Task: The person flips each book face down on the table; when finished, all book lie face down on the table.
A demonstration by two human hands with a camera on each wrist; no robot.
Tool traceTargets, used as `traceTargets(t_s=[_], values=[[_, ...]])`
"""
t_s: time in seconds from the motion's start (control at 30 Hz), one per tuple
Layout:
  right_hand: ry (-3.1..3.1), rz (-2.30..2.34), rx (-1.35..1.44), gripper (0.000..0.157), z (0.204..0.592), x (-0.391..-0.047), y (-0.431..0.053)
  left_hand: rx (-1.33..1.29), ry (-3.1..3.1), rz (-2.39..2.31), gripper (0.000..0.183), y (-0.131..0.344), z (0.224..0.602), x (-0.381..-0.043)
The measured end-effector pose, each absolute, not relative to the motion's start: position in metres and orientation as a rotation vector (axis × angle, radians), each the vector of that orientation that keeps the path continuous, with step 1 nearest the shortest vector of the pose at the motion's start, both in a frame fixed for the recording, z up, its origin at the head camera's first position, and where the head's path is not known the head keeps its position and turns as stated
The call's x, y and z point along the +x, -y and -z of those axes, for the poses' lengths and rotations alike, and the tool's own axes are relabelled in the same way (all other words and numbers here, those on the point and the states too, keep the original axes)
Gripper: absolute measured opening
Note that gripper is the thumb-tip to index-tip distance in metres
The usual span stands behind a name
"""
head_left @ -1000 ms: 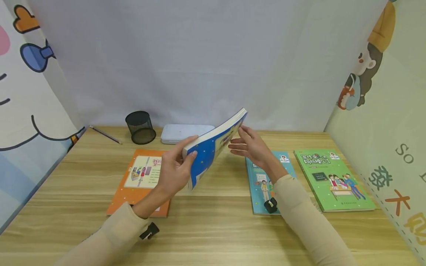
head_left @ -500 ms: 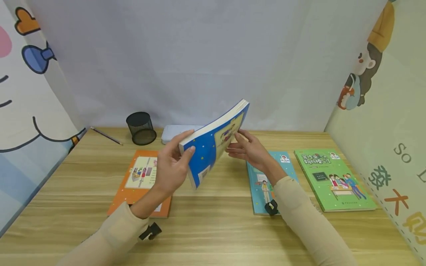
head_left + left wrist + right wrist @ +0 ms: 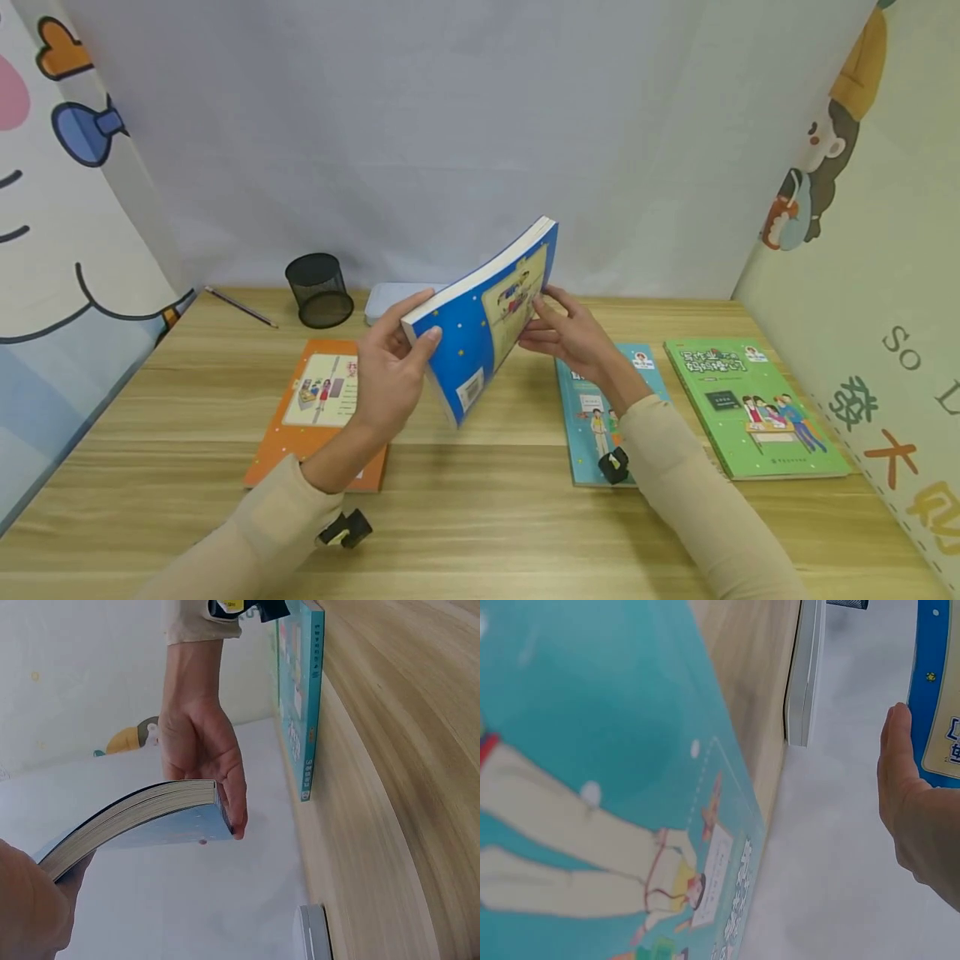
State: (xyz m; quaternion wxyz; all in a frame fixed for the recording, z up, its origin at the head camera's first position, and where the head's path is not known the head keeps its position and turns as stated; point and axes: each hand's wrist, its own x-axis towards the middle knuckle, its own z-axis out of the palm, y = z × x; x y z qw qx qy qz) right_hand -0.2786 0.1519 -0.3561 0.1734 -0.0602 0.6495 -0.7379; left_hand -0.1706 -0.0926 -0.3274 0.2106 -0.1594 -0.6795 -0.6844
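Head view: compared with one second ago, the blue paperback book (image 3: pixel 457 333) has turned so that its back cover faces the viewer more fully and its barcode (image 3: pixel 471 389) shows. Bent wrists angle both hands inward. The left hand (image 3: pixel 390 375) grips the book's near end, thumb on the back cover, fingers behind. The right hand (image 3: pixel 573 337), which was reaching earlier, touches the far end, its fingers mostly extended. The book is tilted in the air between the hands, above the wooden table (image 3: pixel 480 533), between an orange book (image 3: pixel 270 454) and a teal book (image 3: pixel 581 454).

Left wrist view: the book's page edges (image 3: pixel 142 810) bow upward; the right hand's fingers lie along the far end.

Right wrist view: the right hand, fingers nearly straight, lies against the blue cover's edge.
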Motion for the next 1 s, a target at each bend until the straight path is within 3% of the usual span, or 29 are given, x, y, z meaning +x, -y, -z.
traceTargets(t_s=[0.3,1.0], values=[[-1.843,2.092,-0.142,0.066,0.354,-0.277,-0.156,-0.327,2.037,2.026,0.043,0.1,0.324,-0.171],[-2.002,1.961,-0.078,0.065,0.356,-0.277,-0.161,-0.534,2.664,1.626,0.07,0.107,0.325,-0.169]])
